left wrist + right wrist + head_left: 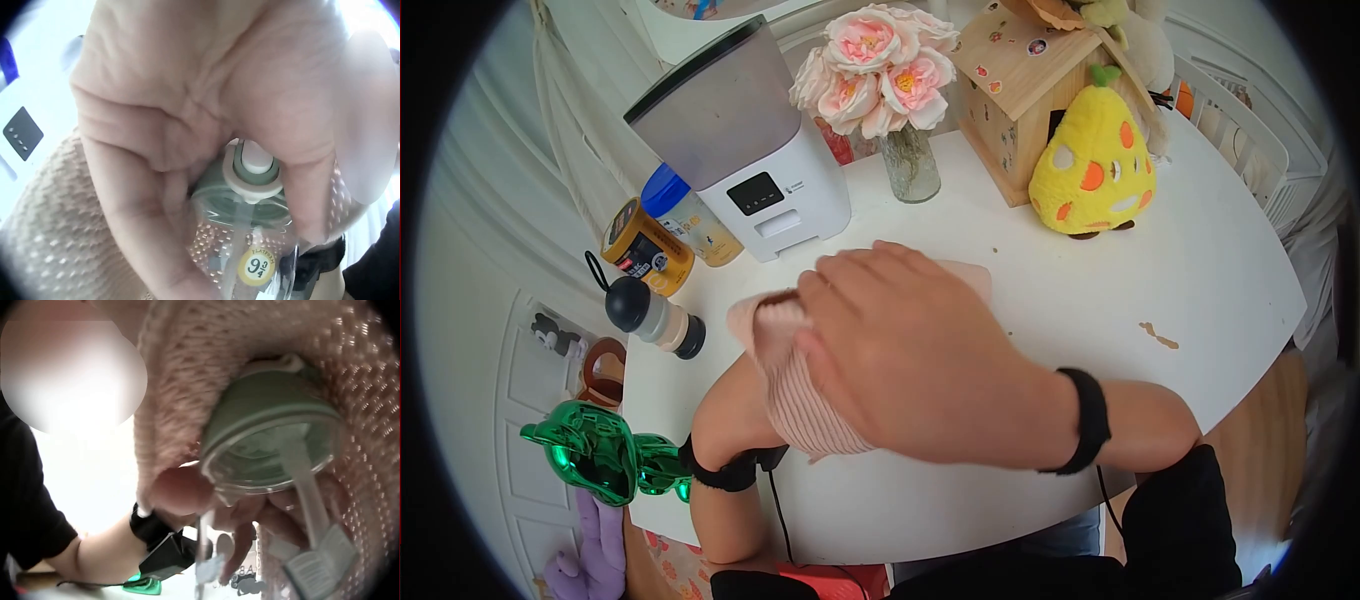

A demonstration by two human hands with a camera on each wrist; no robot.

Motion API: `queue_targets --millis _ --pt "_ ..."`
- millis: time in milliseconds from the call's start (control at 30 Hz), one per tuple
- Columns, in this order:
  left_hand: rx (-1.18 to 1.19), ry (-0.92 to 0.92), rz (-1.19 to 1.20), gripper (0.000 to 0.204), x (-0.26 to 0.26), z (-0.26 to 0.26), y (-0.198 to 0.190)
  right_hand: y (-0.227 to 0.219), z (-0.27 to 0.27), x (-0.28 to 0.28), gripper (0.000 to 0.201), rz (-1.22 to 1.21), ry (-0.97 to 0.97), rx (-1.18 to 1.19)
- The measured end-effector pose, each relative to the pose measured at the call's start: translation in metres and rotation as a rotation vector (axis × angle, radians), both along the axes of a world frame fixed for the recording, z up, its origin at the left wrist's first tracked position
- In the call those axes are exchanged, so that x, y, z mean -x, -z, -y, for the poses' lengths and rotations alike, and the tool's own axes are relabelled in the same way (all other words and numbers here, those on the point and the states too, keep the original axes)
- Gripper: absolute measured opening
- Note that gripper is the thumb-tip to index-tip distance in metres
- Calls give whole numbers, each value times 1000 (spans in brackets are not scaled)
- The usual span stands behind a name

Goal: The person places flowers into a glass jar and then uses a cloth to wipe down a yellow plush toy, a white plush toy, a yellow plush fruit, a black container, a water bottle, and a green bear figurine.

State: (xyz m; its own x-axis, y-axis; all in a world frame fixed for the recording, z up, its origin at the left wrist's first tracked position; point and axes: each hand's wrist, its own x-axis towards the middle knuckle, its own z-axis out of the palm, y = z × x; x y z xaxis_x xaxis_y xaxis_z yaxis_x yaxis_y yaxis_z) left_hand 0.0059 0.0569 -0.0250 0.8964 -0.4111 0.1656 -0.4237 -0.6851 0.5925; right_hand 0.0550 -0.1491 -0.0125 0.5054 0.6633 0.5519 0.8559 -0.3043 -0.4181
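Over the middle of the table, my right hand grips a pink knit bag, its fingers folded over the fabric's upper side. My left hand is hidden behind the knit in the head view. In the left wrist view its thumb and fingers come down either side of a clear straw bottle with a green lid, holding it near the top. The right wrist view looks up at the bottle's green lid and straw, with pink knit around them and left-hand fingers beneath.
On the white table stand a white dispenser, a gold can, a blue-lidded container, a black-capped bottle, a flower vase, a wooden house and a yellow plush. A shiny green bear lies left.
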Motion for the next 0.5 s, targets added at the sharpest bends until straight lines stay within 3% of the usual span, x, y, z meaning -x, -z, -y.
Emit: queue_targets --millis 33,67,133,367,433,500 --pt "3 2 5 72 4 -4 1 8 -4 8 40 353 100 -48" --pt "6 3 8 72 1 -2 1 10 -6 17 40 350 105 -51" --pt "8 4 15 72 0 -2 1 14 -9 31 43 583 93 20" --pt "31 -7 52 72 -1 -6 2 12 -7 21 47 556 166 3" --pt "-7 14 -12 71 3 -11 -2 4 -6 16 34 263 110 114" --pt "-44 37 -76 70 4 -12 -2 4 -1 6 29 173 57 29"
